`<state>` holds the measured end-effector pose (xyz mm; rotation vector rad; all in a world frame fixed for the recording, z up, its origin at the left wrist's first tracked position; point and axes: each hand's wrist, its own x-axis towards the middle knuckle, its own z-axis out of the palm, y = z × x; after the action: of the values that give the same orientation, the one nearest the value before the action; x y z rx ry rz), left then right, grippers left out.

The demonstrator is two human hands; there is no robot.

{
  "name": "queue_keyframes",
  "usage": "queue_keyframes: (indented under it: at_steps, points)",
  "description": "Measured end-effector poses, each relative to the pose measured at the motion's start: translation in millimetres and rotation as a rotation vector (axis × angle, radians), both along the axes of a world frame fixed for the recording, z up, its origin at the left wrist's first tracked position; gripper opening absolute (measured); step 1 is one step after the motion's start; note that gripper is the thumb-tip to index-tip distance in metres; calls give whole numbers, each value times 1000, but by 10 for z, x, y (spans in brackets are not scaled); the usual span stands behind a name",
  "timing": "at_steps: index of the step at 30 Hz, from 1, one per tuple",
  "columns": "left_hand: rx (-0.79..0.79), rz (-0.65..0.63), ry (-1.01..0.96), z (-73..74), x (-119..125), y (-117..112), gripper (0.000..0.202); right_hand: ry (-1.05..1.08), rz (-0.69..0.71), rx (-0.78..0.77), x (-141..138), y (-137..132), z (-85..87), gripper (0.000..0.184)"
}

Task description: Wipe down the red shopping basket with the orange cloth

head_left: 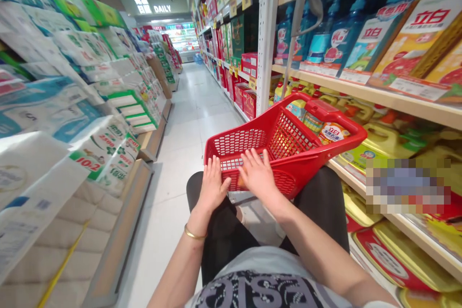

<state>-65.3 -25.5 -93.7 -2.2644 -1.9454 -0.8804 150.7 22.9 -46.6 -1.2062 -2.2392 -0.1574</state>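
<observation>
A red plastic shopping basket (pixel 306 154) rests tilted on my knees, its open mouth facing away from me toward the shelves on the right. My left hand (pixel 211 185) presses against the basket's near left corner, fingers together and stretched. My right hand (pixel 258 173) lies flat on the basket's near wall, fingers spread. Neither hand holds anything. A gold bangle (pixel 194 235) circles my left wrist. The basket's grey handle (pixel 306 7) sticks up against the shelf post.
Right shelves (pixel 361 89) carry blue pump bottles, boxed detergent and yellow jugs. Stacked tissue packs (pixel 90 106) fill the left display. The white-tiled aisle floor (pixel 195 106) runs ahead between them. A white upright post (pixel 269 33) stands just beyond the basket.
</observation>
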Motion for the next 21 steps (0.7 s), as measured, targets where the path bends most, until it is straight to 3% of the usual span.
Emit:
queue_keyframes:
  at_steps: [3, 6, 9, 14, 16, 18, 21]
  points:
    - [-13, -23, 2, -4, -30, -15, 85, 21, -138, 62, 563, 56, 90, 50]
    - [-24, -44, -9, 3, -53, -22, 85, -17, -128, 101, 819, 135, 142, 50]
    - [-28, -51, -16, 5, -67, -22, 83, -43, -82, 85, 588, 162, 101, 50]
    - [-47, -26, -6, 14, -47, -32, 83, -59, 104, 19, -302, 38, -96, 54]
    - [-66, -14, -1, 18, -40, -44, 83, -59, 163, 11, -491, -23, -146, 54]
    - [-80, -12, 2, 17, -41, -56, 82, -50, 171, 9, -460, -51, -150, 54]
    - [-83, -14, 0, 19, -42, -66, 82, -4, 55, 11, -58, -29, -76, 52]
